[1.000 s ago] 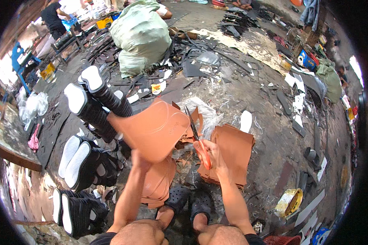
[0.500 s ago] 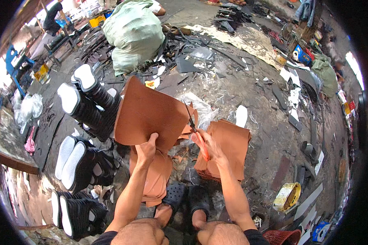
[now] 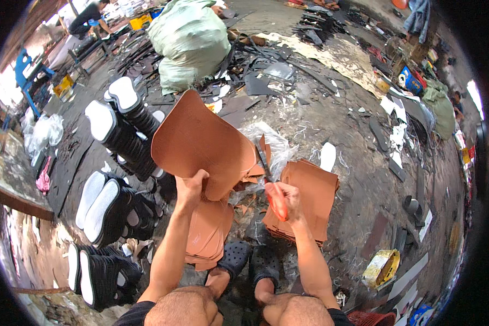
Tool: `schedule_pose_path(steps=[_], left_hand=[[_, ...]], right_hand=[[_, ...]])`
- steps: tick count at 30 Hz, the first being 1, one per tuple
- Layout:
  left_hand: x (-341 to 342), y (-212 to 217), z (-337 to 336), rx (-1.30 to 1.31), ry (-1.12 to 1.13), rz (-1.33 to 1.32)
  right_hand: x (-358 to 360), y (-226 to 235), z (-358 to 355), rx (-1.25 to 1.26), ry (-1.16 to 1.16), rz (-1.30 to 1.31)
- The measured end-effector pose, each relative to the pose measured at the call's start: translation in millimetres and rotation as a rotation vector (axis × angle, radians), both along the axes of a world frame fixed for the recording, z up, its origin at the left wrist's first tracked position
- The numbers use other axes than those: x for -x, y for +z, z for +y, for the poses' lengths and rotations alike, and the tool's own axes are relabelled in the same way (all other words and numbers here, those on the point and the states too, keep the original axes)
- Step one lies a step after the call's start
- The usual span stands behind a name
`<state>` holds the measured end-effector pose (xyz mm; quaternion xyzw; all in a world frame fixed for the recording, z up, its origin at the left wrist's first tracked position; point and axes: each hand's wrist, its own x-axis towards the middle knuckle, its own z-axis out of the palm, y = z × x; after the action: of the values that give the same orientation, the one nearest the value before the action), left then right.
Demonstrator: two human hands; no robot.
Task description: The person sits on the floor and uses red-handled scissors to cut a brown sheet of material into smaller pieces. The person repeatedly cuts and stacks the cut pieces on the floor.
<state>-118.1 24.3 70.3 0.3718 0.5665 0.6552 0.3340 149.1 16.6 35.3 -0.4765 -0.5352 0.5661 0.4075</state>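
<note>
Your left hand [image 3: 190,189] pinches a thin, curved brown sheet [image 3: 205,144] with rounded corners, held up near a stack [image 3: 209,231]; your right hand [image 3: 291,204] clasps orange-handled scissors [image 3: 277,203], metal blades [image 3: 263,163] beside the sheet's edge.

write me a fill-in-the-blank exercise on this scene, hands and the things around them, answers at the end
1. The left hand grips a brown sheet.
The right hand's tool, with orange handles, is a pair of ____.
2. The big sack beyond the sheet is pale ____.
3. The yellow container lies on the person's ____ side.
4. The white-topped black stacks stand on the person's ____ side.

Missing words: scissors; green; right; left
</note>
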Motion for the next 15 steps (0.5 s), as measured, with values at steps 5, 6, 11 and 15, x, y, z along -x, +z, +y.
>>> schedule_pose_path(steps=[5, 6, 11, 15], left_hand=[[53.0, -17.4, -14.5, 0.351, -0.181, -0.171], [68.2, -30.4, -24.0, 0.417, -0.268, -0.218], [81.0, -81.5, -85.6, 0.43, 0.006, 0.307], [-64.7, -57.0, -33.5, -0.002, -0.437, 0.491]], right_hand=[[-16.0, 6.6, 12.4, 0.03, -0.037, 0.054], [-15.9, 10.8, 9.6, 0.052, -0.057, 0.06], [-52.0, 17.7, -13.6, 0.101, -0.208, 0.034], [-70.8, 49.6, -29.0, -0.043, -0.341, -0.232]])
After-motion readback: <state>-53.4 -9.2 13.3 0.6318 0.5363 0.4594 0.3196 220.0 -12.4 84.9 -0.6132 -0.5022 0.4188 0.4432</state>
